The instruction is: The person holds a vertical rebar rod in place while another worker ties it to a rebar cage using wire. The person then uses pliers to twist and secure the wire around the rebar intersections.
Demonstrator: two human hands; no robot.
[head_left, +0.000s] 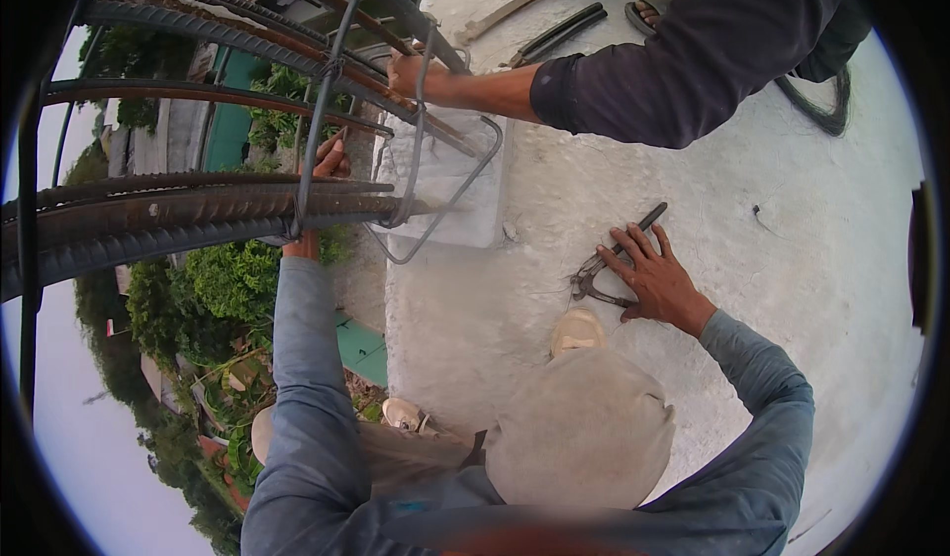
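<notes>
On the pale concrete slab [485, 328], my right hand [658, 281] rests with fingers spread over dark metal pincers [586, 281], touching one handle. My left hand [332, 158] reaches up behind a thick bundle of ribbed steel bars [198, 205]. Its fingertips are pressed together beside a wire-tied steel stirrup [325, 91]; the bars cover much of the hand, and what it grips is hidden. Across from me, another person's hand [406, 74] grips the upper bars near a bent stirrup [465, 195].
The bars run out over the slab's left edge, with greenery [233, 289] and roofs far below. A long flat-bladed tool [520, 7] and a black-handled tool [559, 36] lie at the top. Coiled dark wire [829, 106] lies right of the other person's dark sleeve [683, 66].
</notes>
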